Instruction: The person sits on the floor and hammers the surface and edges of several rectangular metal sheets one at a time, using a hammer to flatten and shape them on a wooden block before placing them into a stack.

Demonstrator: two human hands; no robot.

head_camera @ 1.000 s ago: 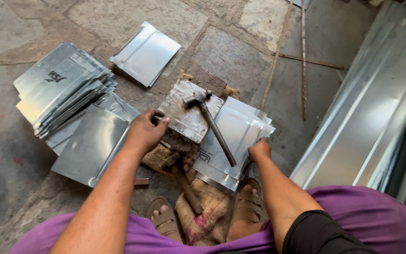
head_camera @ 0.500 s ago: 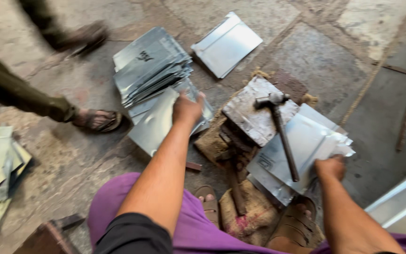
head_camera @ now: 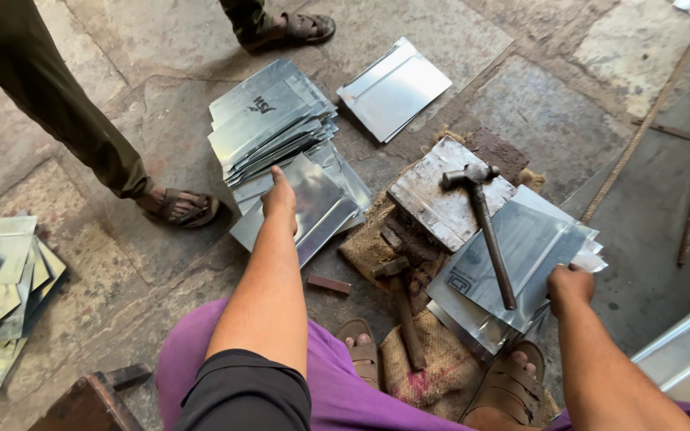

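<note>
Stone-slab floor, cracked and dusty, with burlap sacking [head_camera: 441, 375] under the work spot; we note our left hand [head_camera: 280, 199] stretched forward, fingers curled over the near edge of a loose metal sheet [head_camera: 305, 209] lying just below the sheet stack [head_camera: 273, 116], and it appears clamped on that edge; the sheet's long axis runs diagonally from near-left to far-right; our right hand [head_camera: 570, 286] is closed on the corner of the folded sheet pile [head_camera: 521, 263], close to the body; a hammer [head_camera: 485, 231] rests across that pile, head on the flat plate [head_camera: 445, 199], handle pointing back between the hands, nearer the right; a second person's sandalled foot [head_camera: 181, 207] stands left.
</note>
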